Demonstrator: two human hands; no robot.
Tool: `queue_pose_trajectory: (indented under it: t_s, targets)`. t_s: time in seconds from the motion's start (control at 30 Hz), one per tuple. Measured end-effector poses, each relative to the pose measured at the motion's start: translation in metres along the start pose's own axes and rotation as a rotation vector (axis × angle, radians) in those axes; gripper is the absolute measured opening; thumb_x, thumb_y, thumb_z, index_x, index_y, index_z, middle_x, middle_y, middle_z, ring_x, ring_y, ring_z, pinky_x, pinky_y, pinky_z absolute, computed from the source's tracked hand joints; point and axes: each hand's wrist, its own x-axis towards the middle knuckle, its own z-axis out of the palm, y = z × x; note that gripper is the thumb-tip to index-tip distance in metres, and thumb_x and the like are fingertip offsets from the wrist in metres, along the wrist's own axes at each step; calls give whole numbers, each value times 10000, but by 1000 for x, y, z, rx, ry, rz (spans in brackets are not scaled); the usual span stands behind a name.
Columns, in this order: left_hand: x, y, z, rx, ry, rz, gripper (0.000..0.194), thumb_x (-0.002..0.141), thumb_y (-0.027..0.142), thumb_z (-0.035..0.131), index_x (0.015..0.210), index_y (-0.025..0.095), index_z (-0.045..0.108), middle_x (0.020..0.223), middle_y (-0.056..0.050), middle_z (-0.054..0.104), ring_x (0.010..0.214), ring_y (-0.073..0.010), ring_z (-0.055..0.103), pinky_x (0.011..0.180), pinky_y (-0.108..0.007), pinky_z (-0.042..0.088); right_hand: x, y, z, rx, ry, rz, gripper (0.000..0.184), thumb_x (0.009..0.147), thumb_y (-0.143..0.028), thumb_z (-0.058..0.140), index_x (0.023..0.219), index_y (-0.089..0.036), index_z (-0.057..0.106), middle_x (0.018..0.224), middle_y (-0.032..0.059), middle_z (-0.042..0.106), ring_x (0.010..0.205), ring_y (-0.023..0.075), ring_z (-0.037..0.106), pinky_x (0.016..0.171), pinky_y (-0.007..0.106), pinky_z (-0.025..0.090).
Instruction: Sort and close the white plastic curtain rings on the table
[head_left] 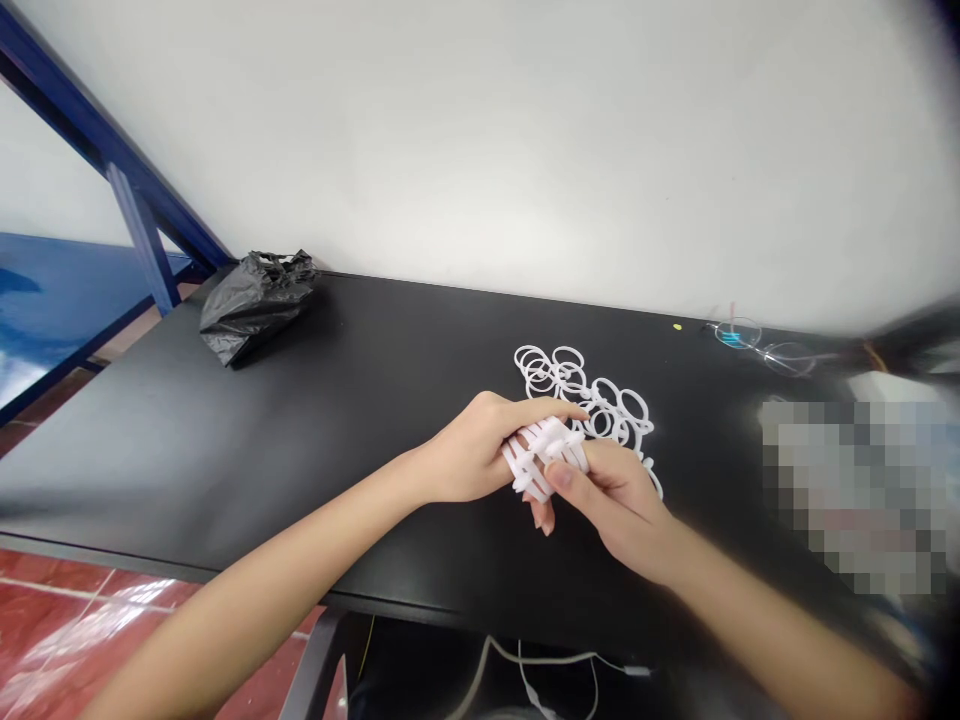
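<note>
A bunch of white plastic rings [546, 440], each with a small tab, sits around the fingers of my left hand [484, 450]. Its thumb lies along the top of them, and its fingertips show below the rings. From the right, my right hand [626, 495] grips the same rings, its thumb pressed on their near side. Its other fingers are mostly hidden behind the bunch. Just beyond my hands, more loose white rings [634, 405] lie in an overlapping heap on the black table [360, 400].
A crumpled black plastic bag [259, 300] stands at the table's back left. Eyeglasses [787, 358] lie near the wall at the right, with a pixelated patch [855, 490] in front. A blue metal frame [142, 225] rises at the left. White cables [525, 660] hang below the front edge.
</note>
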Motion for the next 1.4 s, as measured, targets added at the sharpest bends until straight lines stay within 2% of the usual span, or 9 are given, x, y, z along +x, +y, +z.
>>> queue_pose_trajectory:
  t_s: [0.4, 0.63, 0.7, 0.8, 0.9, 1.0, 1.13, 1.3, 1.4]
  targets:
    - [4, 12, -3, -278, -39, -235, 305, 957, 283, 470, 1068, 104, 691, 738, -40, 704, 572, -102, 628, 503, -167, 480, -6, -4, -4, -85, -67, -179, 368, 1024, -272, 418, 769, -155, 655, 688, 19, 666, 667, 111, 644, 690, 243, 521]
    - [5, 6, -9, -47, -29, -124, 212, 867, 159, 513, 991, 122, 681, 879, -45, 729, 734, -128, 651, 658, -204, 484, -2, -2, -1, 65, -32, -35, 224, 971, -326, 533, 866, -169, 655, 779, 30, 666, 683, 121, 628, 655, 265, 549]
    - [7, 8, -21, 80, -91, -158, 206, 833, 116, 481, 895, 125, 677, 803, -20, 708, 680, -113, 614, 631, -199, 454, 1, -2, -3, 106, -20, 56, 161, 939, -322, 591, 972, -182, 662, 862, 42, 685, 740, 134, 656, 706, 289, 574]
    - [8, 12, -51, 327, -241, -264, 142, 737, 88, 481, 704, 136, 610, 635, 9, 623, 585, -104, 536, 553, -201, 382, 6, -1, -13, 86, 69, 191, 286, 908, -352, 630, 1158, -212, 633, 1024, 73, 704, 809, 166, 698, 730, 327, 597]
    - [6, 8, -87, 553, -453, -622, 142, 673, 83, 446, 570, 163, 503, 507, 9, 550, 487, -119, 520, 501, -226, 346, 9, -1, -32, 9, 234, 269, 324, 885, -403, 645, 1153, -222, 654, 1202, 105, 669, 812, 175, 706, 697, 335, 604]
    - [4, -6, -116, 684, -515, -924, 92, 684, 171, 476, 606, 180, 524, 514, -12, 575, 476, -162, 555, 486, -254, 369, 9, -1, -49, -17, 322, 260, 275, 884, -415, 644, 1059, -209, 696, 1162, 101, 690, 772, 159, 693, 671, 308, 595]
    - [7, -22, -135, 716, -521, -967, 116, 706, 282, 514, 708, 174, 557, 654, -51, 638, 554, -183, 591, 518, -263, 416, 6, -2, -63, -68, 409, 244, 246, 881, -413, 654, 994, -203, 713, 1093, 90, 713, 747, 146, 677, 679, 291, 588]
    - [8, -22, -142, 683, -392, -1008, 512, 749, 502, 544, 1125, 154, 546, 893, -92, 696, 611, -177, 618, 565, -254, 458, -2, -3, -76, -156, 468, 232, 272, 869, -436, 663, 973, -190, 714, 1033, 97, 730, 722, 157, 677, 681, 312, 591]
    - [4, -20, -144, 657, -385, -1013, 583, 775, 532, 513, 1212, 146, 510, 945, -112, 701, 665, -193, 635, 571, -253, 456, -8, -2, -83, -190, 500, 242, 285, 859, -454, 668, 958, -191, 717, 1007, 95, 736, 722, 162, 679, 677, 312, 590]
